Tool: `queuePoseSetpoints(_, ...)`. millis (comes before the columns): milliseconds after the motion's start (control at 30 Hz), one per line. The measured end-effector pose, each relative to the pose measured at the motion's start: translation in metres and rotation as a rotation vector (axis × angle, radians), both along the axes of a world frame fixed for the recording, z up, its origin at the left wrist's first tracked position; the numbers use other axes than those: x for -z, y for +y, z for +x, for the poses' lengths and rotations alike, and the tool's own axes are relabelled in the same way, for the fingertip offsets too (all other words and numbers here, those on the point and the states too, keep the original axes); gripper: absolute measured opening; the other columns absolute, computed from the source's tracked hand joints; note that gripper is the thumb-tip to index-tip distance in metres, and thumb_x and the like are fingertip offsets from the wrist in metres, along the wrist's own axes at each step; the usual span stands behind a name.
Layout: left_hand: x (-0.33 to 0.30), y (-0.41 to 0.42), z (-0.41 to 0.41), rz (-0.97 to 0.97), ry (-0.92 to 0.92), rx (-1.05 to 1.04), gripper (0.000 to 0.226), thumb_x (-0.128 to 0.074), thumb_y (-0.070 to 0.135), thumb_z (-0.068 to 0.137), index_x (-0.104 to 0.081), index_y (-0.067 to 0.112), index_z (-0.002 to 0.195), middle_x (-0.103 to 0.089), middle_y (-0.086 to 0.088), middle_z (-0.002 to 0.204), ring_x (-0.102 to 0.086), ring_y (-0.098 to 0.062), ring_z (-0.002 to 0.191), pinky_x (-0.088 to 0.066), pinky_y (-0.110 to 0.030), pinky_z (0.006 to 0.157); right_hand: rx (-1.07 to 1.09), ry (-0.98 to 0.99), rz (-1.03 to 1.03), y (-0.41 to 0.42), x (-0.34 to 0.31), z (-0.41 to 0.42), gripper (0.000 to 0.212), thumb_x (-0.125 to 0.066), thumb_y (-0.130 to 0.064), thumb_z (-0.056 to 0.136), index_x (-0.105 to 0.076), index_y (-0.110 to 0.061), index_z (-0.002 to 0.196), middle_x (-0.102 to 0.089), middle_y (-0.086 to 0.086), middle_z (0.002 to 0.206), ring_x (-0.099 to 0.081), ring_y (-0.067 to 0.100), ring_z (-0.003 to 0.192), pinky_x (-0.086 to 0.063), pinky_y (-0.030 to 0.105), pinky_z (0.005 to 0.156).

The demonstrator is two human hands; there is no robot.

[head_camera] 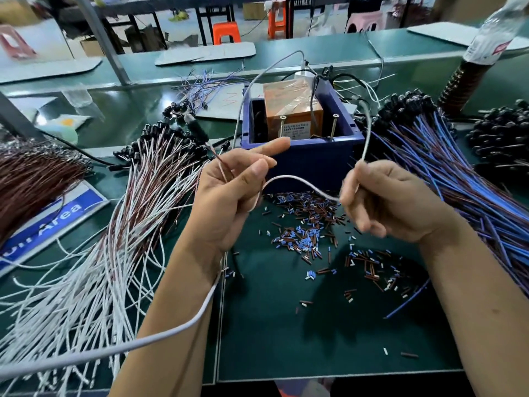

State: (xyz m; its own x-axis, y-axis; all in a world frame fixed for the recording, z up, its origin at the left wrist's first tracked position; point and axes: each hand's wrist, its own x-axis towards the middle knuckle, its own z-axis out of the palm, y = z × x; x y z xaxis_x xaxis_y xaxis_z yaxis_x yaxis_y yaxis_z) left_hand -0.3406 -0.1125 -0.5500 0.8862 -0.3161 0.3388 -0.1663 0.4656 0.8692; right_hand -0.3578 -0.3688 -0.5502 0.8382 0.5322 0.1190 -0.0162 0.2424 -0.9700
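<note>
Head view looks down on my two hands held up in front of the blue box [312,164], just above the green mat [315,325]. My left hand [226,196] is curled, forefinger stretched out, and grips two things at once: a thin brown-and-white lead [221,165] that rises out of the fist to its black end piece [197,128], and the grey cable [300,183]. My right hand [392,204] pinches that same cable between thumb and fingertips.

Between the hands the grey cable sags in a soft arc. From my right hand it climbs in a loop toward the back of the box; from my left wrist it trails down and away to the lower left. It looks smooth, round and limp, thicker than any lead on the bench.

As for progress, I judge the stripping job well under way but not finished. A thick scatter of cut insulation bits [303,224], brown, blue and white, lies on the mat below the box. A big fan of brown-and-white leads [137,202] is spread out to my left, and a pile of blue leads [446,173] to my right; which of them are done I cannot tell. The lead in my fist sits well apart from the orange unit [289,110] in the box, so its turn is yet to come, once the cable is out of the way
</note>
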Motion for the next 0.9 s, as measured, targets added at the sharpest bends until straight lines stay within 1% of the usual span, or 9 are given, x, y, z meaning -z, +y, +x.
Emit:
queuePoseSetpoints(133, 0.002, -0.005, -0.003, 0.132, 0.055, 0.105, 0.026, -0.057, 0.005, 0.095, -0.077, 0.014, 0.082, -0.078, -0.012, 0.106, -0.032, -0.016, 0.072, -0.014, -0.021, 0.042, -0.199, 0.077, -0.155, 0.018, 0.008, -0.002, 0.043, -0.062, -0.05, 0.098, -0.08, -0.012, 0.089, -0.075, 0.014, 0.069, -0.06, 0.01, 0.04, -0.038, 0.013, 0.035)
queuePoseSetpoints(300, 0.008, -0.015, -0.005, 0.216, 0.112, 0.128, 0.018, -0.065, 0.011, 0.092, -0.079, 0.013, 0.083, -0.074, -0.024, 0.114, -0.026, -0.002, 0.039, -0.022, -0.012, 0.041, -0.295, 0.123, -0.25, 0.039, 0.017, 0.0, 0.042, -0.054, -0.044, 0.1, -0.079, -0.011, 0.096, -0.076, 0.02, 0.08, -0.062, 0.012, 0.045, -0.041, 0.016, 0.038)
queuePoseSetpoints(367, 0.011, -0.016, -0.004, 0.252, 0.097, 0.137, 0.015, -0.067, 0.015, 0.092, -0.082, 0.013, 0.089, -0.072, -0.027, 0.083, -0.028, -0.002, 0.041, -0.02, -0.015, 0.043, -0.309, 0.135, -0.263, 0.04, 0.02, 0.0, 0.038, -0.054, -0.039, 0.104, -0.079, -0.01, 0.098, -0.076, 0.022, 0.082, -0.062, 0.013, 0.046, -0.041, 0.016, 0.038)
queuePoseSetpoints(400, 0.011, -0.017, -0.005, 0.26, 0.091, 0.149, 0.015, -0.068, 0.019, 0.091, -0.082, 0.011, 0.093, -0.067, -0.015, 0.064, -0.028, -0.002, 0.042, -0.019, -0.016, 0.043, -0.317, 0.132, -0.268, 0.04, 0.021, 0.0, 0.037, -0.054, -0.037, 0.105, -0.079, -0.01, 0.099, -0.076, 0.022, 0.083, -0.062, 0.013, 0.047, -0.041, 0.016, 0.038)
queuePoseSetpoints(467, 0.011, -0.016, -0.003, 0.242, 0.115, 0.173, 0.02, -0.068, 0.022, 0.091, -0.081, 0.008, 0.095, -0.052, 0.007, 0.049, -0.028, -0.001, 0.041, -0.02, -0.013, 0.042, -0.304, 0.103, -0.285, 0.036, 0.021, 0.0, 0.036, -0.056, -0.039, 0.104, -0.078, -0.011, 0.101, -0.076, 0.021, 0.084, -0.062, 0.011, 0.046, -0.039, 0.015, 0.036)
queuePoseSetpoints(633, 0.012, -0.011, 0.0, 0.174, 0.198, 0.298, 0.027, -0.056, 0.014, 0.099, -0.08, 0.006, 0.09, -0.055, 0.012, 0.05, -0.035, 0.005, 0.037, -0.029, -0.007, 0.037, -0.02, 0.047, -0.164, 0.022, 0.016, 0.007, 0.034, -0.062, -0.047, 0.094, -0.073, -0.015, 0.1, -0.068, 0.008, 0.079, -0.051, 0.006, 0.046, -0.023, 0.013, 0.036)
queuePoseSetpoints(733, 0.011, -0.01, 0.0, 0.271, 0.223, 0.334, 0.022, -0.064, 0.019, 0.092, -0.082, 0.009, 0.085, -0.048, -0.005, 0.055, -0.024, 0.002, 0.04, -0.022, -0.008, 0.036, 0.13, 0.041, -0.015, 0.025, 0.018, 0.012, 0.038, -0.06, -0.044, 0.096, -0.074, -0.011, 0.105, -0.062, 0.005, 0.082, -0.046, 0.006, 0.05, -0.02, 0.017, 0.037)
queuePoseSetpoints(800, 0.012, -0.011, 0.0, 0.304, 0.285, 0.354, 0.022, -0.064, 0.015, 0.09, -0.08, 0.011, 0.077, -0.066, -0.017, 0.07, -0.026, 0.002, 0.039, -0.024, -0.008, 0.034, 0.188, 0.026, 0.013, 0.027, 0.02, 0.013, 0.032, -0.062, -0.04, 0.098, -0.077, -0.013, 0.108, -0.061, 0.003, 0.083, -0.044, 0.006, 0.051, -0.024, 0.015, 0.037)
queuePoseSetpoints(900, 0.013, -0.012, -0.001, 0.312, 0.356, 0.367, 0.025, -0.061, 0.012, 0.089, -0.078, 0.012, 0.071, -0.077, -0.012, 0.083, -0.03, 0.003, 0.037, -0.025, -0.007, 0.034, 0.203, -0.024, 0.005, 0.029, 0.021, 0.012, 0.021, -0.071, -0.033, 0.095, -0.08, -0.015, 0.104, -0.058, 0.003, 0.078, -0.041, 0.006, 0.05, -0.028, 0.015, 0.038)
